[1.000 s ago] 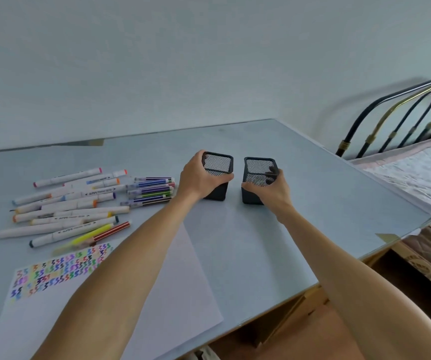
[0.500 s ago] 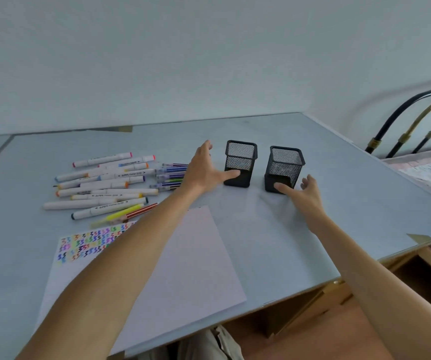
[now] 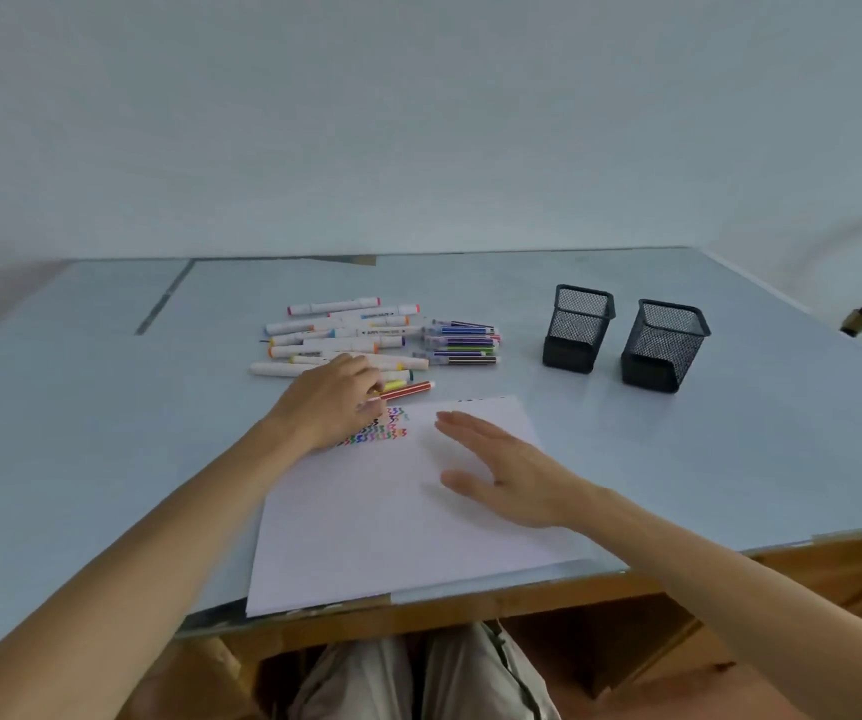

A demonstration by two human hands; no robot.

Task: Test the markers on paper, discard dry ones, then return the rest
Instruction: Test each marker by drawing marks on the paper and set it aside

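— Reaching with our left hand [image 3: 333, 402], fingers curled at the red marker [image 3: 408, 391]; whether pinching, we cannot tell.
— It lies lengthwise rightward from those fingertips; our right hand [image 3: 507, 472] stays spread, farther off.

The sheet of paper [image 3: 398, 511] lies on the table [image 3: 81, 433] right in front of me, its near edge at the table's front edge. Behind the paper, to the left, the markers [image 3: 366, 340] lie in a loose pile. Two mesh cups [image 3: 577, 324] stand side by side to the right of the pile, apart from it. My left hand [image 3: 333, 407] is at the pile's near edge; my right hand [image 3: 507, 472] is over the paper.
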